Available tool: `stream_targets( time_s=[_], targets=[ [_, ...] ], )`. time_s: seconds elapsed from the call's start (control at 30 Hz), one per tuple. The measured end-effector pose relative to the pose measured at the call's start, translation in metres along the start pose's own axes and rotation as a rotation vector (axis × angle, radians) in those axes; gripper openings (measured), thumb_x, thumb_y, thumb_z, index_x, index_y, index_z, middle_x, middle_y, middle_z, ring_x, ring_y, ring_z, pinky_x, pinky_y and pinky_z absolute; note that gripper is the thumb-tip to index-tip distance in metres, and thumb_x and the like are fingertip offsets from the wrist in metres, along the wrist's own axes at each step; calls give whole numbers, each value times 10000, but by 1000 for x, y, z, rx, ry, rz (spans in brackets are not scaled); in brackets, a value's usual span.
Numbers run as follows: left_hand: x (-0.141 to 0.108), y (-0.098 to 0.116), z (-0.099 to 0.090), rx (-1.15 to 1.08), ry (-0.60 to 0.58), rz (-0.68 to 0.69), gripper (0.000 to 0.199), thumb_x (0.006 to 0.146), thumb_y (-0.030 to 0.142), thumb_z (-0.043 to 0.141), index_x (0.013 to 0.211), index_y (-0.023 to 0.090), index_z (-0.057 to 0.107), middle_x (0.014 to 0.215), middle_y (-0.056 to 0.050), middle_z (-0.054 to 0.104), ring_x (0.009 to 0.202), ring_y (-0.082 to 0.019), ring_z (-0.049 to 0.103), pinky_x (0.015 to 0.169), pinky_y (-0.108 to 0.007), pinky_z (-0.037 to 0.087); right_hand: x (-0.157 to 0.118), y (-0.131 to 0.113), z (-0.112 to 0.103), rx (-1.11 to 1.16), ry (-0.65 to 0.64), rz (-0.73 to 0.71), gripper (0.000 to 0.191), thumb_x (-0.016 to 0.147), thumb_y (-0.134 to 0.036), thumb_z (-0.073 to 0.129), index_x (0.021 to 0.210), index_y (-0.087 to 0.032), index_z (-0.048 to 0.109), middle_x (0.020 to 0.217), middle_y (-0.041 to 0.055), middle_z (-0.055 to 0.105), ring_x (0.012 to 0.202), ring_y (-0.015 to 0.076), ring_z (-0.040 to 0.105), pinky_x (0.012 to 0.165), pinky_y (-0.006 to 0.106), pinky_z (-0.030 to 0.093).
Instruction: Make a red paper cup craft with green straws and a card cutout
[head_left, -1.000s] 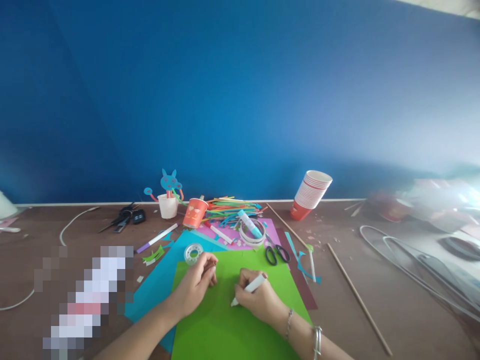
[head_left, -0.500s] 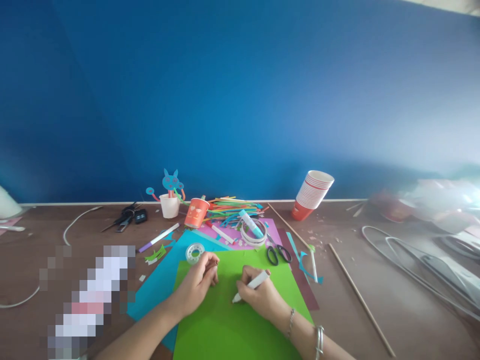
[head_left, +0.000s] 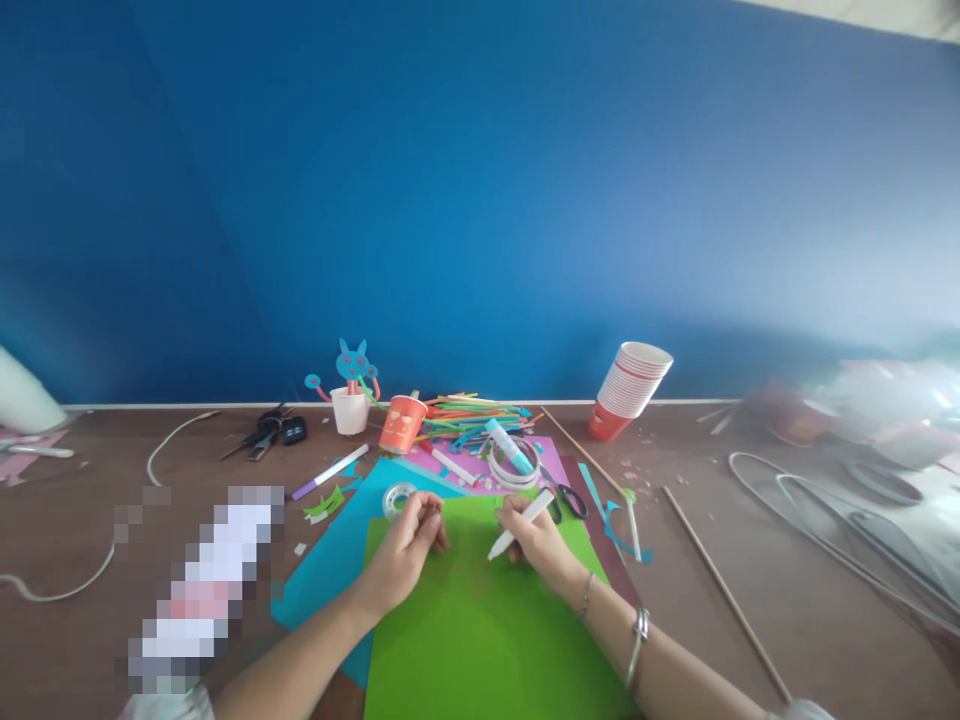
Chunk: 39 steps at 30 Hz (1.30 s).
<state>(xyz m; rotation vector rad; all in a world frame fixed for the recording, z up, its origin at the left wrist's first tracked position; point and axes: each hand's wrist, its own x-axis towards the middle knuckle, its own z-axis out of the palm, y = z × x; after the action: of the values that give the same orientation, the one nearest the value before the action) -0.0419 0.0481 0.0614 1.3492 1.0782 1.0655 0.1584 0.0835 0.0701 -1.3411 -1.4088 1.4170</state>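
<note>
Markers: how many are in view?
3: white marker in the right hand, purple-ended marker near the blue sheet, red-ended marker on the pink sheet. Others may be hidden; the far-left white stick is unclear.

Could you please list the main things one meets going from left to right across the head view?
Black keys, white cup, left hand, right hand holding the white marker, stacked paper cups, nearer wooden stick.

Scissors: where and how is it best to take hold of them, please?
Probably take the scissors by the loop on the right, coming from the near right side. The loops point toward the person, and this one is uncovered, while the other is partly hidden behind the marker in the right hand.
</note>
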Motion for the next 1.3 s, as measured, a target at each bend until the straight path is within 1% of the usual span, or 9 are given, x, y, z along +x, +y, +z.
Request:
stream_targets(
  time_s=[0.13,0.23,0.3,0.37,0.5,0.57,0.67,0.73,1.3],
  targets=[
    [2,-3,-2,-23,-2,8,245,920,444,411,996,212,437,723,21,554,712,-167,554,725,-320,448,1,-9,6,4,13,-28,365,741,-486,548,546,-216,402,341,-96,377,324,51,314,376,186,205],
    [4,-2,-3,-47,40,-24,223,908,426,436,974,213,452,719,27,557,719,-167,558,744,-324,441,-7,-13,15,21,-43,-55,292,744,-420,580,602,-219,422,382,-99,405,354,62,340,394,193,243],
    [4,0,-3,-76,60,-45,216,899,423,456,966,218,462,722,28,562,731,-169,565,762,-329,441,-12,-10,21,-11,-105,-84,245,712,-353,631,625,-212,450,438,-84,450,398,72,373,409,195,261],
    [3,3,-3,-131,55,-70,222,892,429,476,972,222,467,736,25,572,736,-172,571,768,-334,448,-17,-5,25,-63,-117,-116,223,701,-306,643,620,-206,461,475,-75,453,427,75,368,416,198,259],
    [2,5,-5,-310,61,-116,239,865,437,532,969,231,469,766,32,548,754,-176,598,768,-345,477,-21,7,26,-79,-130,-154,211,783,-329,552,642,-214,444,509,-46,499,462,100,421,452,219,325],
    [3,3,-5,-350,64,-117,234,860,431,547,959,231,476,770,36,536,773,-177,608,783,-350,484,-22,10,25,-118,-123,-159,195,776,-303,547,641,-218,435,509,-51,479,462,101,411,449,221,319],
    [4,-1,-6,-331,55,-111,219,871,419,537,960,227,480,765,39,538,773,-171,611,784,-341,484,-24,12,25,-226,-105,-151,170,725,-207,551,605,-218,431,496,-68,422,456,92,358,430,215,270],
    [4,-1,-6,-315,58,-112,215,875,417,529,961,227,478,757,42,538,760,-166,612,769,-331,482,-24,12,26,-270,-111,-130,179,714,-174,530,580,-220,421,478,-72,407,447,89,338,424,216,256],
    [2,8,-6,-206,74,-127,224,858,437,525,941,233,487,717,43,566,734,-185,624,748,-346,491,-24,11,28,-345,-94,-114,197,697,-120,522,561,-215,416,488,-66,434,455,87,364,422,202,272]
  ],
)
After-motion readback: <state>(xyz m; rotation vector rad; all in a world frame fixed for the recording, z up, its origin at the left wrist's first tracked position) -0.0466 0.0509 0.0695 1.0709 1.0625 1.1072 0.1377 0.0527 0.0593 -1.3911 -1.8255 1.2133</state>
